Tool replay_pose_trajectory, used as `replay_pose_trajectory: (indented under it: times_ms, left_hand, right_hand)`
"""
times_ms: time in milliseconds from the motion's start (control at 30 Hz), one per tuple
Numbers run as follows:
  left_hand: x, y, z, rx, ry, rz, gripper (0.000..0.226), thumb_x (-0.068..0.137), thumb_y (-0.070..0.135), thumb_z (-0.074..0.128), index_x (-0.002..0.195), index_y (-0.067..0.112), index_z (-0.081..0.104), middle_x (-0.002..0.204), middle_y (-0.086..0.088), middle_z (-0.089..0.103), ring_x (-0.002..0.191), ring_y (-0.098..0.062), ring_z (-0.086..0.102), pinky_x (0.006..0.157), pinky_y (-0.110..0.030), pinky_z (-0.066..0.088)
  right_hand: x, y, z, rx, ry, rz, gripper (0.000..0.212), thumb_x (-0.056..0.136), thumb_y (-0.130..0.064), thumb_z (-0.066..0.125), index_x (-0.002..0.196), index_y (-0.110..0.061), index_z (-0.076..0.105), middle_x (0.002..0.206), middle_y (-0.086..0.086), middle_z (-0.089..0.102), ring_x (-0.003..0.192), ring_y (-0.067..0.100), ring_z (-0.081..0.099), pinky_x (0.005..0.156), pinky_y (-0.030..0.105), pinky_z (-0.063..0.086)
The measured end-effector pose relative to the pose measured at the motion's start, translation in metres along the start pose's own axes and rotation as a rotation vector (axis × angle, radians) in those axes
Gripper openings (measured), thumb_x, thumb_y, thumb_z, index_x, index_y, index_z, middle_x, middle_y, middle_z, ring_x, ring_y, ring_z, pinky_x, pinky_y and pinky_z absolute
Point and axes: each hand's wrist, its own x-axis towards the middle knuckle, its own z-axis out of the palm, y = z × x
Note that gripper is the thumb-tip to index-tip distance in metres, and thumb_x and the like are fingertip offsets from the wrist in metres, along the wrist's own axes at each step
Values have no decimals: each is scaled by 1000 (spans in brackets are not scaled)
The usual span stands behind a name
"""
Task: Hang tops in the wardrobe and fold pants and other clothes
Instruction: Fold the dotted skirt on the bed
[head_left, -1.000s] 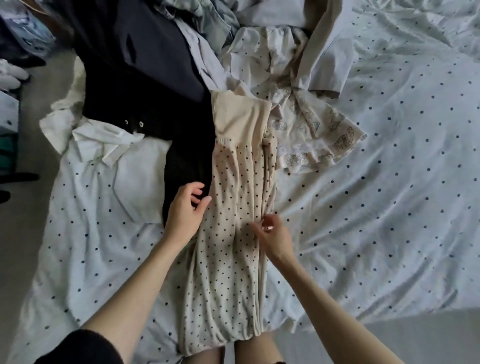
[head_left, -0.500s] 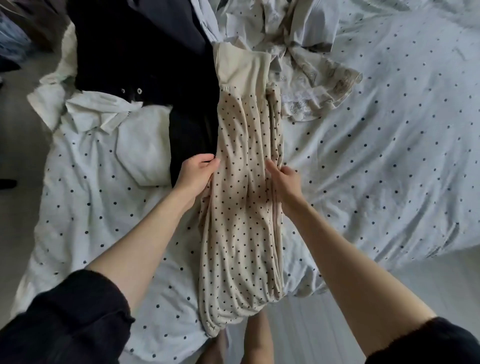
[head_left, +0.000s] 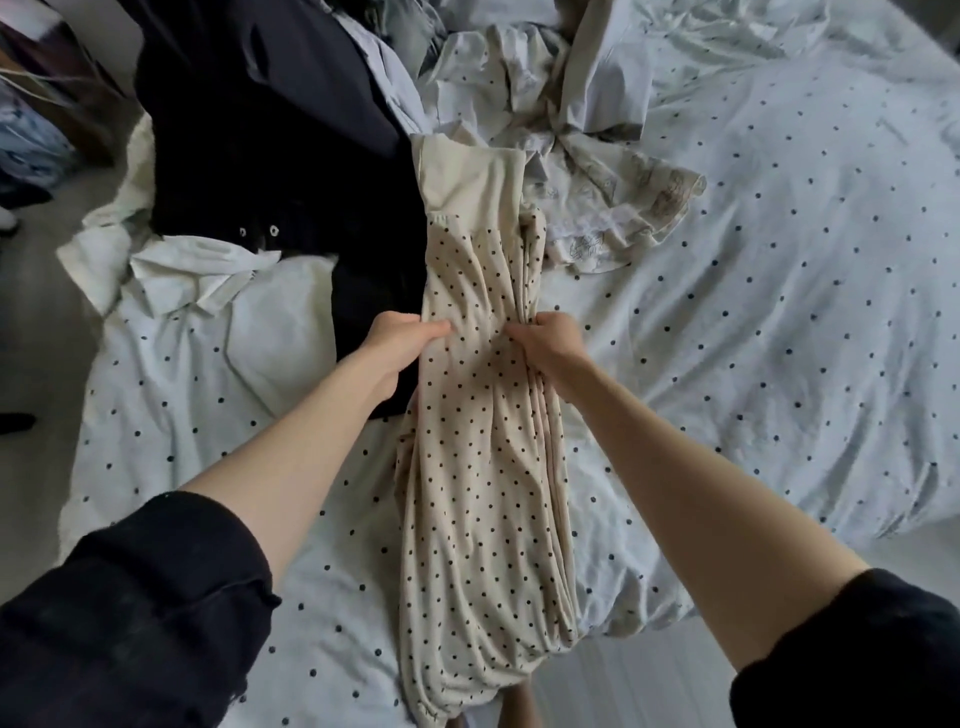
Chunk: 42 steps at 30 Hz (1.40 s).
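Evidently mid-fold, the cream polka-dot pants (head_left: 483, 467), laid lengthwise on the bed (head_left: 779, 338), are pinched at mid-length by the left hand (head_left: 400, 340) and right hand (head_left: 545, 343), so a halving fold is probably called for.

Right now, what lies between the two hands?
In the head view, only a gathered strip of the dotted beige pants lies between the left hand and right hand.
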Motion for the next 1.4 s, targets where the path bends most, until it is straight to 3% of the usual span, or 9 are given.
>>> replay_pose_trajectory:
  times_ms: [200, 400, 567, 700, 833, 933, 1233, 1333, 1400]
  left_hand:
    - [-14, 0, -29, -110, -9, -28, 3, 86, 23, 64, 87, 20, 64, 104, -1, 64, 104, -17, 52, 87, -28, 33]
    - [-47, 4, -40, -136, 3, 17, 27, 84, 16, 68, 106, 14, 52, 106, -1, 57, 110, -20, 50, 93, -30, 32]
    - [-94, 19, -58, 10, -213, 105, 25, 85, 7, 65, 101, 23, 54, 101, -7, 64, 100, -12, 57, 99, -24, 31]
    - [-121, 20, -68, 256, -354, 148, 31, 81, 3, 69, 105, 20, 60, 106, 0, 65, 90, -1, 62, 83, -13, 43]
    - [-143, 2, -54, 648, -349, 134, 49, 79, 2, 71, 124, 11, 56, 118, 0, 58, 113, -16, 53, 93, -23, 40]
    - [-160, -2, -51, 888, -188, 290, 31, 84, 4, 61, 106, 25, 65, 106, 2, 64, 106, -17, 52, 92, -33, 36]
    - [-204, 81, -75, 956, -109, 616, 25, 82, 21, 68, 61, 29, 59, 84, 8, 49, 95, -15, 49, 69, -29, 33]
    - [-225, 129, -83, 906, -125, 741, 15, 81, 23, 69, 74, 10, 65, 95, -2, 60, 95, -18, 54, 85, -36, 42]
    - [-239, 162, -90, 796, -112, 785, 26, 81, 22, 70, 65, 8, 57, 70, -4, 57, 74, -20, 53, 64, -30, 39]
  right_hand:
    - [-15, 5, -53, 200, -121, 117, 14, 86, -24, 66, 80, -12, 63, 77, 1, 61, 73, 11, 57, 72, 27, 46]
    - [-50, -6, -64, 148, -43, 88, 9, 88, -16, 65, 91, -9, 60, 84, 1, 59, 69, 7, 55, 54, 13, 45]
    - [-90, -20, -70, 88, -95, -71, 67, 86, -16, 67, 144, -21, 34, 146, 6, 36, 113, 15, 46, 84, 23, 38]
    - [-121, -26, -74, -205, -326, -176, 52, 81, -11, 71, 130, -13, 54, 130, 5, 55, 103, 15, 54, 82, 22, 48]
    - [-148, -17, -62, -858, -263, -409, 31, 80, -22, 72, 110, -20, 65, 99, 0, 65, 92, 18, 57, 90, 35, 46]
    - [-164, -24, -71, -1000, -175, -447, 18, 86, -15, 63, 103, -16, 66, 96, 3, 64, 93, 20, 57, 85, 34, 41]
    - [-227, -84, -135, -948, -121, -525, 24, 85, -20, 65, 68, -7, 55, 92, 5, 46, 90, 18, 44, 84, 29, 39]
    - [-252, -121, -172, -767, -114, -448, 16, 84, -20, 67, 85, -5, 65, 87, 6, 60, 82, 17, 52, 70, 23, 45]
    - [-266, -145, -197, -665, -73, -437, 15, 84, -22, 68, 81, -7, 64, 72, -1, 55, 70, 13, 50, 54, 13, 38]
